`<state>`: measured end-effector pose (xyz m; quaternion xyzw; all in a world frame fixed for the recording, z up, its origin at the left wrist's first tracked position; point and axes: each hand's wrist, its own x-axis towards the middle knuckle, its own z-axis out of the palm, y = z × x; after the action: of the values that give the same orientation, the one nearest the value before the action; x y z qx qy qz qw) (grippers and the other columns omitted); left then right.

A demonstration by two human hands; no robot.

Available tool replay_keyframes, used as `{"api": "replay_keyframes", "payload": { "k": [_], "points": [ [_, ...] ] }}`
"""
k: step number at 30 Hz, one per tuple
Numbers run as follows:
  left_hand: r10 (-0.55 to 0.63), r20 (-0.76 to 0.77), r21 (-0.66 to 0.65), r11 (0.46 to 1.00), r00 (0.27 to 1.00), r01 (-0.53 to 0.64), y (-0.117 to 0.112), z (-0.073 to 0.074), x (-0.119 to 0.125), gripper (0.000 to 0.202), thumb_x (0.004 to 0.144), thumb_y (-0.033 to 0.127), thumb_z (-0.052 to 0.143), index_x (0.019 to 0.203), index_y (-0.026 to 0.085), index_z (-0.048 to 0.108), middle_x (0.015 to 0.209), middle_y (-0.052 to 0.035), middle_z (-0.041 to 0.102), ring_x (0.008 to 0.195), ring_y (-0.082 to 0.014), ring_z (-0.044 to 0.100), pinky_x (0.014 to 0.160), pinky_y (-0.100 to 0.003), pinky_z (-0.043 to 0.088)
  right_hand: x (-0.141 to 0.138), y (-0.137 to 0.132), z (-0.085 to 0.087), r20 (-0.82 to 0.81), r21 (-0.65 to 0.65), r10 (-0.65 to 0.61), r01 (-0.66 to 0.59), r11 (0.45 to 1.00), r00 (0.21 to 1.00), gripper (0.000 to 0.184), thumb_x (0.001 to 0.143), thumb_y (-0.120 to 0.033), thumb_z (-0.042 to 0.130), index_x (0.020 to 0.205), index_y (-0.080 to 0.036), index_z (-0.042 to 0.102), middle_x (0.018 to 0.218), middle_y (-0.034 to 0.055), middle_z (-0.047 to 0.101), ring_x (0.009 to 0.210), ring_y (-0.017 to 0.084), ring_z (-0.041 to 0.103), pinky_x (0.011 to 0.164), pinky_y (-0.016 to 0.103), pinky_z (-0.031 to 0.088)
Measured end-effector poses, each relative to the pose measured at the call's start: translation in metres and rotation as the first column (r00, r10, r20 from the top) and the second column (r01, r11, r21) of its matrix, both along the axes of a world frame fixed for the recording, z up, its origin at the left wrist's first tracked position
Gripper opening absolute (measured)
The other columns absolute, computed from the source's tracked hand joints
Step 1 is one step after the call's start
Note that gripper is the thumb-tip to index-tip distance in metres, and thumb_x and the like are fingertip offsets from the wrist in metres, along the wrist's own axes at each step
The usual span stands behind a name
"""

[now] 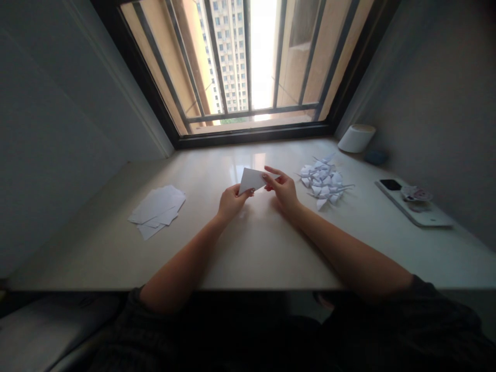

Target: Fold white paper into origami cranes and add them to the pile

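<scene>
Your forearms cross the worktop (256, 248) edge; both hands are pinched on one white paper sheet (251, 180), raised just above the middle. Left hand (231, 200) grips its near-left corner, right hand (284, 188) its right edge. Risk: uneven pull could skew or tear it. Flat paper stack (157, 211) sits left, folded pieces pile (323, 182) right, phone (413, 206) far right.
</scene>
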<state>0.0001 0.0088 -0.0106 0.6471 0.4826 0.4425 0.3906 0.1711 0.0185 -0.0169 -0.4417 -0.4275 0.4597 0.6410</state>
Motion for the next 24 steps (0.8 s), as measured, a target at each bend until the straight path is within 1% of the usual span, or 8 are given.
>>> {"api": "replay_keyframes", "payload": {
  "k": [4,7,11,13,16,18,20,24],
  "points": [
    [0.139,-0.012,0.078,0.987,0.99,-0.138,0.0,0.002,-0.001,0.026,0.07,0.044,0.074,0.077,0.019,0.07,0.074,-0.0037,0.071,0.071,-0.0194,0.064,0.064,-0.027,0.044,-0.002,-0.001,-0.001,0.005,-0.004,-0.024,0.024,1.0,1.0,0.041,0.057,-0.045,0.081,0.088,-0.019,0.072,0.063,-0.0017,0.066,0.052,0.01,0.055,0.055,0.025,0.047],
    [0.284,0.08,0.138,0.946,0.956,-0.293,-0.002,0.01,-0.001,0.036,0.07,0.045,0.074,0.097,0.022,0.067,0.077,-0.0028,0.07,0.072,-0.018,0.066,0.065,-0.026,0.046,-0.003,-0.002,0.0,-0.017,-0.009,0.001,-0.001,1.0,1.0,0.035,0.054,-0.044,0.083,0.076,-0.019,0.069,0.068,-0.0006,0.068,0.054,0.01,0.055,0.055,0.026,0.048],
    [0.373,0.186,0.185,0.895,0.909,-0.405,0.0,0.016,-0.005,0.064,0.067,0.045,0.078,0.121,0.023,0.053,0.086,-0.004,0.069,0.075,-0.0167,0.066,0.069,-0.026,0.049,-0.006,-0.005,0.001,0.046,-0.018,0.151,-0.15,0.988,0.987,0.038,0.051,-0.045,0.084,0.072,-0.019,0.066,0.054,-0.0042,0.061,0.047,0.009,0.05,0.05,0.025,0.045],
    [0.357,0.267,0.149,0.903,0.895,-0.404,0.004,0.014,-0.007,0.075,0.066,0.044,0.079,0.129,0.023,0.045,0.097,-0.0073,0.068,0.08,-0.017,0.067,0.073,-0.027,0.05,-0.007,-0.006,0.001,0.046,-0.028,0.158,-0.157,0.987,0.986,0.039,0.051,-0.047,0.084,0.07,-0.019,0.064,0.053,-0.0046,0.06,0.045,0.008,0.049,0.049,0.024,0.045],
    [0.329,0.382,0.031,0.929,0.864,-0.368,0.009,0.008,-0.007,0.086,0.063,0.042,0.082,0.134,0.022,0.04,0.118,-0.0149,0.063,0.094,-0.0201,0.066,0.079,-0.03,0.051,-0.009,-0.009,0.003,-0.039,-0.045,0.121,-0.123,0.991,0.992,0.043,0.054,-0.051,0.082,0.072,-0.02,0.059,0.063,-0.0014,0.068,0.053,0.011,0.058,0.056,0.026,0.05],
    [0.243,0.395,-0.035,0.968,0.886,-0.25,0.01,0.004,-0.004,0.074,0.062,0.043,0.082,0.126,0.018,0.052,0.118,-0.0161,0.064,0.099,-0.0222,0.065,0.084,-0.033,0.051,-0.009,-0.011,0.005,-0.09,-0.042,0.144,-0.148,0.988,0.986,0.045,0.057,-0.053,0.08,0.077,-0.021,0.056,0.072,0.0016,0.073,0.06,0.013,0.064,0.062,0.028,0.053],
    [0.124,0.371,-0.046,0.992,0.92,-0.116,0.009,0.001,0.0,0.053,0.064,0.044,0.079,0.106,0.015,0.066,0.107,-0.0138,0.07,0.097,-0.0224,0.066,0.088,-0.035,0.049,-0.01,-0.013,0.005,-0.106,-0.031,0.19,-0.195,0.98,0.976,0.045,0.06,-0.054,0.079,0.078,-0.021,0.054,0.076,0.0036,0.074,0.064,0.015,0.068,0.066,0.031,0.055],
    [0.054,0.331,-0.006,0.998,0.942,-0.055,0.004,0.001,0.004,0.032,0.067,0.043,0.076,0.082,0.016,0.074,0.088,-0.0079,0.074,0.084,-0.0193,0.066,0.083,-0.033,0.049,-0.013,-0.015,0.004,-0.081,-0.027,0.265,-0.268,0.963,0.961,0.045,0.061,-0.055,0.078,0.076,-0.021,0.053,0.072,0.0032,0.074,0.071,0.019,0.071,0.069,0.032,0.055]
  ]
}}
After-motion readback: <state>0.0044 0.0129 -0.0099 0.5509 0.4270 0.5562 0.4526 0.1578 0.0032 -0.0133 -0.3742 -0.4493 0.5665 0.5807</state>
